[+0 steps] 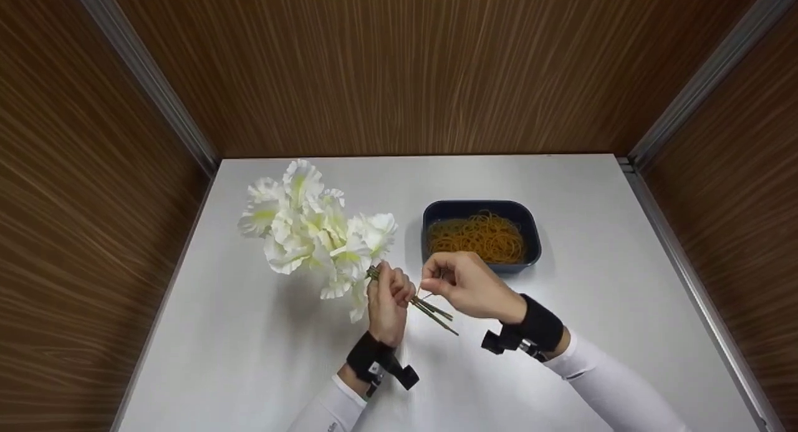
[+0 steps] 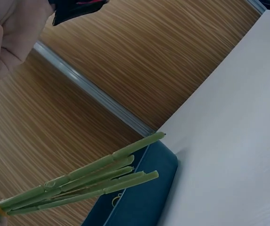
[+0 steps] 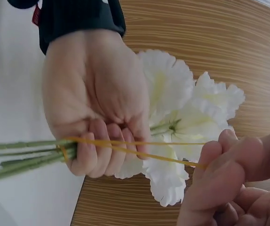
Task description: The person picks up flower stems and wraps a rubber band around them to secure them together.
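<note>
My left hand (image 1: 389,301) grips a bunch of white artificial flowers (image 1: 312,226) by the stems, with the blooms toward the upper left. Green stem ends (image 2: 102,174) stick out past the little-finger side of that hand. An orange rubber band (image 3: 168,159) loops round the stems beside the left hand's fingers. In the right wrist view its two strands run taut to my right hand (image 3: 234,179), which pinches the far end between thumb and fingers. In the head view the right hand sits just right of the left, in front of a dark blue box.
The dark blue box (image 1: 533,248) holds a heap of orange rubber bands (image 1: 483,239) and stands behind the right hand on the white table (image 1: 598,282). Brown wood-grain panels (image 1: 411,70) enclose the table at the back and both sides.
</note>
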{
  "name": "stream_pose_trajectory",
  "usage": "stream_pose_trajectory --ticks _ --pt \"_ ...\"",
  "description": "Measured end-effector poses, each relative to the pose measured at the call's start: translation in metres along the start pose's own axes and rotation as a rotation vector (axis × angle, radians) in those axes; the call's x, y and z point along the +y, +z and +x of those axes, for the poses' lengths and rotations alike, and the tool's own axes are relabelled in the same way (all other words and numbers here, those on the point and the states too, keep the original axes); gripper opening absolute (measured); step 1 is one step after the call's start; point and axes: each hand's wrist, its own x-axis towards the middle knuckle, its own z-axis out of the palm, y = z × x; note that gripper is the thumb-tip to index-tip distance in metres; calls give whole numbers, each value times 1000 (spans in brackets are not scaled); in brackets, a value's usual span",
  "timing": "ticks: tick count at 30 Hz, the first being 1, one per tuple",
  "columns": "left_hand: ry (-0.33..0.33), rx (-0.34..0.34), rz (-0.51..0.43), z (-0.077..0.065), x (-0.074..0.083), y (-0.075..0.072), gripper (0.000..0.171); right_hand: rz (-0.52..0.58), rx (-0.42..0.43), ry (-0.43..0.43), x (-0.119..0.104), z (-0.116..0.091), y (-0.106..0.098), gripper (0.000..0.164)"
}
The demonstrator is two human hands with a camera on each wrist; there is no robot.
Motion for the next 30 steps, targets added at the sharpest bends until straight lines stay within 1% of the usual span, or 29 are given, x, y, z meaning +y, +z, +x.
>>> stream_pose_trajectory --ticks 2,5,9,13,18,21,23,25,30 --pt "4 -28 -9 -1 1 0 53 -4 -18 -4 1 3 -7 10" --pt "10 -70 -38 -2 3 -2 53 15 -47 14 8 8 -15 10" --pt "7 -131 -74 -4 6 -5 52 23 -46 37 21 14 -24 11" --pt "-3 -178 -109 -6 10 -5 51 54 -28 54 45 22 -29 12" --pt "1 -205 -161 -9 15 -1 48 184 -7 86 83 31 -28 11" --pt "7 -216 -191 -10 18 1 47 275 13 113 100 31 -20 11" --pt "4 -212 -211 -11 20 2 47 345 7 131 107 29 -10 12" --pt "-6 -207 -231 -12 22 4 46 411 -12 145 113 28 2 15" --pt "-26 -205 -273 -15 24 8 45 511 -84 163 125 25 33 17"
